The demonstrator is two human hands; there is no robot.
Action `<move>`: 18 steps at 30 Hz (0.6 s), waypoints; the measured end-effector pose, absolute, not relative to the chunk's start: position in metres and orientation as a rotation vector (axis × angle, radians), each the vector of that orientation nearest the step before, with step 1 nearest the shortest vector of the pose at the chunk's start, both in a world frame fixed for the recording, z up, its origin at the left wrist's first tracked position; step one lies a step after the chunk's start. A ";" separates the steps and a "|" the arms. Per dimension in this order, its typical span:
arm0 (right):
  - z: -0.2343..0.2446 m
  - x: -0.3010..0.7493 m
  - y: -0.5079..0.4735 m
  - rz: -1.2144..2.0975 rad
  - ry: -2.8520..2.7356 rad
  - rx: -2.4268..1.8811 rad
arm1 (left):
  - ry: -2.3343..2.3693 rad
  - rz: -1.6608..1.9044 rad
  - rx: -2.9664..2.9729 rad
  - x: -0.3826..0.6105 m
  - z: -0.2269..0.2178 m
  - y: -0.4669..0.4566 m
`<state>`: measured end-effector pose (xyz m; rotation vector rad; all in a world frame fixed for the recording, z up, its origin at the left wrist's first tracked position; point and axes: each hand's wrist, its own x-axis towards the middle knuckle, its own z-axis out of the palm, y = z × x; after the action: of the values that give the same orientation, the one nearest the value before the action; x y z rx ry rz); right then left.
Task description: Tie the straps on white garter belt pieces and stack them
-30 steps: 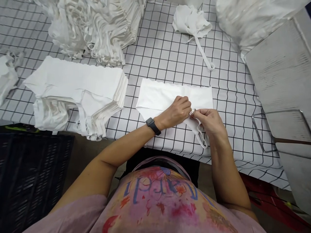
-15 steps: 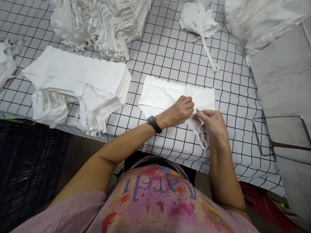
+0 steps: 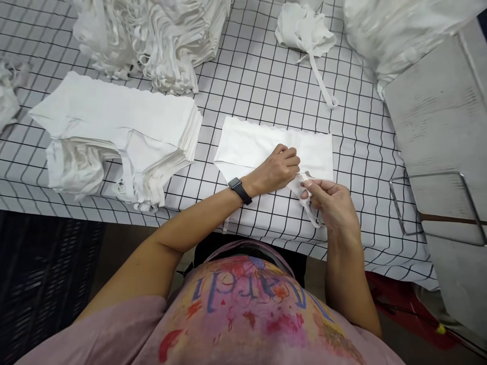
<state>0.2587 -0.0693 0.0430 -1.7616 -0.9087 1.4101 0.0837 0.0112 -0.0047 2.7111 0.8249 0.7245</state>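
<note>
A flat white garment (image 3: 266,144) lies on the checked tablecloth (image 3: 365,152) in front of me. My left hand (image 3: 279,170), with a dark watch on its wrist, rests closed on the garment's lower part and pinches the fabric there. Just to its right, my right hand (image 3: 331,203) is closed on the garment's thin white strap (image 3: 309,212), which loops down under its fingers. The two hands almost touch at the strap's end.
A neat stack of folded white garments (image 3: 122,132) sits to the left, a loose heap of them (image 3: 152,35) behind it. A crumpled one with a trailing strap (image 3: 304,28) lies at the back. A grey board (image 3: 437,111) and a wire frame (image 3: 433,203) stand right.
My right hand has slid slightly down and right along the strap, while the left hand keeps its pinch. The view has shifted a little.
</note>
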 end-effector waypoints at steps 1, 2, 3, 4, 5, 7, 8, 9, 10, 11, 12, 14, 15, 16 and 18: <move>0.045 0.261 -0.075 1.426 -0.918 -1.745 | 0.825 0.730 2.723 0.084 -0.005 0.011; 0.048 0.264 -0.081 1.434 -0.934 -1.737 | 0.825 0.734 2.736 0.084 -0.006 0.011; 0.050 0.266 -0.088 1.437 -0.950 -1.737 | 0.828 0.738 2.746 0.085 -0.007 0.011; 0.051 0.268 -0.095 1.439 -0.959 -1.746 | 0.832 0.741 2.752 0.085 -0.008 0.012; 0.052 0.270 -0.103 1.437 -0.962 -1.759 | 0.838 0.743 2.754 0.086 -0.009 0.012; 0.050 0.274 -0.119 1.399 -0.962 -1.789 | 0.845 0.742 2.750 0.087 -0.010 0.012; 0.048 0.276 -0.127 1.366 -0.973 -1.805 | 0.845 0.741 2.746 0.087 -0.010 0.011; 0.045 0.278 -0.135 1.323 -0.996 -1.825 | 0.844 0.736 2.742 0.087 -0.010 0.011; 0.043 0.279 -0.142 1.272 -1.036 -1.854 | 0.843 0.724 2.736 0.087 -0.009 0.011; 0.041 0.279 -0.149 1.200 -1.088 -1.895 | 0.845 0.707 2.727 0.086 -0.007 0.010; 0.039 0.279 -0.155 1.111 -1.152 -1.945 | 0.847 0.684 2.712 0.085 -0.005 0.010; 0.039 0.276 -0.166 0.877 -1.294 -2.026 | 0.837 0.624 2.662 0.080 0.002 0.010; 0.040 0.273 -0.170 0.749 -1.359 -2.040 | 0.817 0.594 2.629 0.077 0.007 0.009; 0.042 0.269 -0.175 0.633 -1.414 -2.032 | 0.791 0.574 2.595 0.073 0.012 0.008; 0.045 0.260 -0.183 0.512 -1.496 -1.971 | 0.764 0.580 2.537 0.061 0.023 0.004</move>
<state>0.2598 -0.1831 0.0447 -1.9711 -1.4963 0.5124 0.0614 0.0041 0.0229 2.5365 0.7642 0.5797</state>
